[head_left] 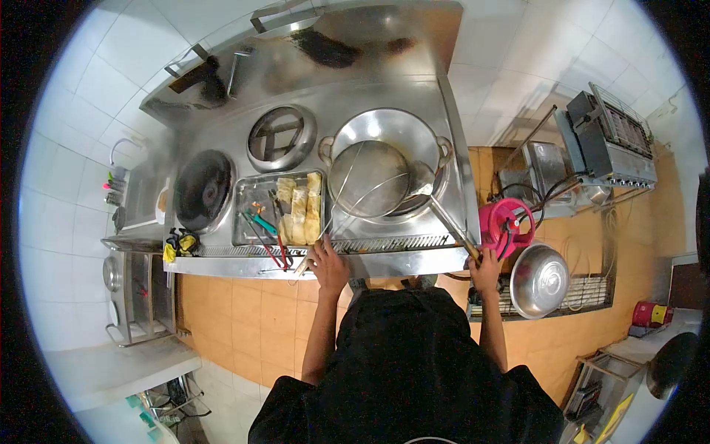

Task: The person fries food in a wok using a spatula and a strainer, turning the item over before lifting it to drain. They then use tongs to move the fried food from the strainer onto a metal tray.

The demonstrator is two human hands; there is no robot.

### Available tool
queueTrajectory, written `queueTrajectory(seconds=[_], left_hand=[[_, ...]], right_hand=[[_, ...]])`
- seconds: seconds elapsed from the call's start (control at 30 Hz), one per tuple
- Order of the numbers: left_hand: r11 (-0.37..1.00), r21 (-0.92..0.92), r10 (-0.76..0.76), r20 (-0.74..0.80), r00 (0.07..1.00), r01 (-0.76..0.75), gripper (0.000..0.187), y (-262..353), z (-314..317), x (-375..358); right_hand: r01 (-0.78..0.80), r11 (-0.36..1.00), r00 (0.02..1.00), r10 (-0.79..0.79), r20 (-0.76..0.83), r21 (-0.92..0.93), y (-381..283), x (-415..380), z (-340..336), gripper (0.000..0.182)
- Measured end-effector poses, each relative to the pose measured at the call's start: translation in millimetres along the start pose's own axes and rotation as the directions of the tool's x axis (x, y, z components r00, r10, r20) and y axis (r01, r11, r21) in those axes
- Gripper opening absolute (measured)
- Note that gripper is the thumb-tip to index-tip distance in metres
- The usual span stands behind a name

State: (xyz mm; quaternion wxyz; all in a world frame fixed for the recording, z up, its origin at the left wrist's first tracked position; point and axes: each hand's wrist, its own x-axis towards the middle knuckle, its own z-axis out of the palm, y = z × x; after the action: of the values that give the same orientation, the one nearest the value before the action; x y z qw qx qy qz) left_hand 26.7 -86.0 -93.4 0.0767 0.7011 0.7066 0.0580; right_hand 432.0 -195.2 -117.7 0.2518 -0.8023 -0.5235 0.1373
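Note:
My left hand [328, 266] is closed on the handle of a round mesh strainer [368, 179], which lies over the left part of a large two-handled metal wok [381, 124]. With my right hand [484, 271] I grip the long handle of a metal ladle [421, 180], whose bowl rests inside the wok beside the strainer. What lies in the wok beneath the strainer is hidden. Left of the wok, a metal tray [243, 224] holds several pale yellow rolls [299, 210], red-handled tongs [282, 234] and a teal-handled tool [262, 223].
A dark pan [203, 190] and an empty burner ring [281, 138] are on the stove's left side. Yellow-black cloth [180, 245] lies at the left front corner. At the right are a pink burner stand [506, 227], a metal bowl [540, 281] and a grill unit [610, 140].

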Motion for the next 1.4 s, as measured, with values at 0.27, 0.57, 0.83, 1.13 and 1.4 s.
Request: queueTrajectory(seconds=[0.27,0.57,0.83,1.13,1.4], left_hand=[[0.990,-0.074,0.116,-0.021,0.993,-0.117,0.073,48,30,-24],[0.986,-0.149,0.019,-0.309,0.951,-0.068,0.053,65,46,-12],[0.993,0.008,0.114,-0.201,0.973,-0.115,0.033,58,58,-19],[0.986,0.135,0.132,-0.286,0.949,-0.097,0.019,47,70,-22],[0.983,0.183,0.048,-0.256,0.966,0.000,0.026,38,74,-25]], right_hand=[[0.083,0.996,0.996,-0.084,0.012,0.013,13,4,-1,0.034],[0.044,0.984,0.989,-0.067,0.132,0.171,5,21,-25,0.039],[-0.034,0.882,0.954,-0.111,0.278,0.471,30,42,-32,0.028],[0.061,0.830,0.909,-0.275,0.312,0.554,58,45,-31,0.038],[0.046,0.806,0.841,-0.350,0.412,0.591,73,48,-43,0.050]])
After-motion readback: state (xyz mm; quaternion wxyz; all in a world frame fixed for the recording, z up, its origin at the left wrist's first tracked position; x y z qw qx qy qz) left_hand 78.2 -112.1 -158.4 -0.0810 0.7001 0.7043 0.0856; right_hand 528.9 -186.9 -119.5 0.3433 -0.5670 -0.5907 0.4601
